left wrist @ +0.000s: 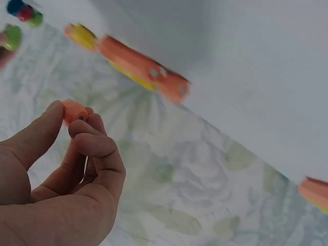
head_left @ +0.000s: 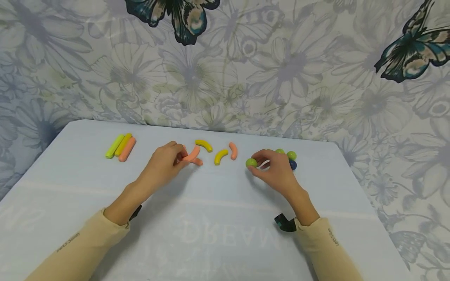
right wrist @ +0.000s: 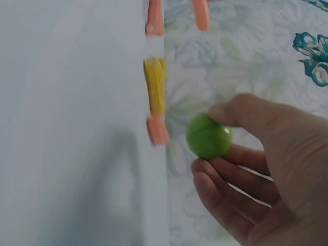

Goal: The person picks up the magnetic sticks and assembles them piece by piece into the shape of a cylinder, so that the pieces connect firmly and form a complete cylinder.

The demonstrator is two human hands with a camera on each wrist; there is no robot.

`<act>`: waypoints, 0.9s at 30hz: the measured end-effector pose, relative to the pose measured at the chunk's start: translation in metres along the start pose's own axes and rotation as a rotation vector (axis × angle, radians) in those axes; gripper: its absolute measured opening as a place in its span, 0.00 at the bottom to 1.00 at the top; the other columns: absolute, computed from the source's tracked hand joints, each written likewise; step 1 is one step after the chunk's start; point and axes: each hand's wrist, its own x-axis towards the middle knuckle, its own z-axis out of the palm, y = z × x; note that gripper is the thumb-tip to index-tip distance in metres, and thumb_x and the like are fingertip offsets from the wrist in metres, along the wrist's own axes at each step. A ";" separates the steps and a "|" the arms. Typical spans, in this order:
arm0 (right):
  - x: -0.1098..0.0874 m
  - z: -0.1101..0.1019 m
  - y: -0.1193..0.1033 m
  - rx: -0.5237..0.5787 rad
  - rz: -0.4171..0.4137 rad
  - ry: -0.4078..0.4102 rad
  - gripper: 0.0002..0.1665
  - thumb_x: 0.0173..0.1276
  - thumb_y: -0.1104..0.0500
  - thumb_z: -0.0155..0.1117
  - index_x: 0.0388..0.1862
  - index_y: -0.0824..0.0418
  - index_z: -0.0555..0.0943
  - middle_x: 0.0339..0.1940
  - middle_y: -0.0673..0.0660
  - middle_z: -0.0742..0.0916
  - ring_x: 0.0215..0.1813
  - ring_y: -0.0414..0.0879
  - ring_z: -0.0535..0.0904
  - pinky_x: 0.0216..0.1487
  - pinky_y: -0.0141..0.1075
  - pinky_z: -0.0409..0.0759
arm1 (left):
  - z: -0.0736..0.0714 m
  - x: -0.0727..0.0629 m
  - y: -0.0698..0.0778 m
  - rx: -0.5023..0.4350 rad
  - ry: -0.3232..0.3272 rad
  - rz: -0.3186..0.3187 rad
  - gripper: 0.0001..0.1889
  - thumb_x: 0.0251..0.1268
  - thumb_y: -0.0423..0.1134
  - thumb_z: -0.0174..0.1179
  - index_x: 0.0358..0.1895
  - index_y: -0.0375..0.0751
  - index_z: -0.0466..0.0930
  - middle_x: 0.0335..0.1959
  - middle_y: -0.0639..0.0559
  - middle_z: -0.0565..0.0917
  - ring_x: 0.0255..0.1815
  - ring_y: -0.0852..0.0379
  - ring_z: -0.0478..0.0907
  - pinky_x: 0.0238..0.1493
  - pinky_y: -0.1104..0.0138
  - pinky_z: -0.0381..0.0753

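Note:
My left hand (head_left: 162, 163) pinches a curved orange piece (head_left: 193, 153) between thumb and fingers, held just above the table; its end (left wrist: 75, 111) shows in the left wrist view. Below it lies another orange piece (head_left: 198, 161), partly hidden by the hand. My right hand (head_left: 279, 173) pinches a small green ball (head_left: 251, 163) by thumb and fingertips, and the right wrist view shows the ball (right wrist: 208, 136) raised off the table. Between the hands lie two curved yellow pieces (head_left: 221, 157) and one curved orange piece (head_left: 233, 151).
Straight sticks in lime green (head_left: 115, 146), yellow (head_left: 123, 144) and orange (head_left: 127, 150) lie together at the left. Behind my right hand are green balls (head_left: 291, 155) and a dark blue ball (head_left: 293, 164). The white table (head_left: 218, 218) ends at a floral wall (head_left: 197, 86).

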 end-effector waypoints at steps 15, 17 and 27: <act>0.002 0.050 -0.008 0.145 0.058 -0.155 0.15 0.66 0.58 0.78 0.51 0.56 0.88 0.41 0.50 0.91 0.44 0.43 0.88 0.47 0.35 0.88 | 0.045 -0.023 0.026 -0.021 -0.152 0.209 0.12 0.64 0.27 0.71 0.27 0.44 0.79 0.27 0.55 0.76 0.29 0.62 0.72 0.34 0.71 0.74; 0.000 0.052 -0.010 0.173 0.046 -0.170 0.15 0.67 0.57 0.78 0.52 0.56 0.88 0.42 0.50 0.91 0.44 0.43 0.87 0.48 0.36 0.88 | 0.048 -0.025 0.028 -0.005 -0.158 0.229 0.11 0.61 0.26 0.73 0.30 0.43 0.81 0.30 0.55 0.78 0.30 0.62 0.74 0.36 0.70 0.77; -0.007 0.058 -0.010 0.222 0.026 -0.212 0.17 0.68 0.58 0.78 0.55 0.54 0.88 0.46 0.48 0.91 0.45 0.42 0.86 0.49 0.36 0.88 | 0.059 -0.027 0.028 0.015 -0.139 0.283 0.12 0.57 0.28 0.78 0.34 0.43 0.82 0.33 0.54 0.81 0.34 0.60 0.77 0.40 0.66 0.80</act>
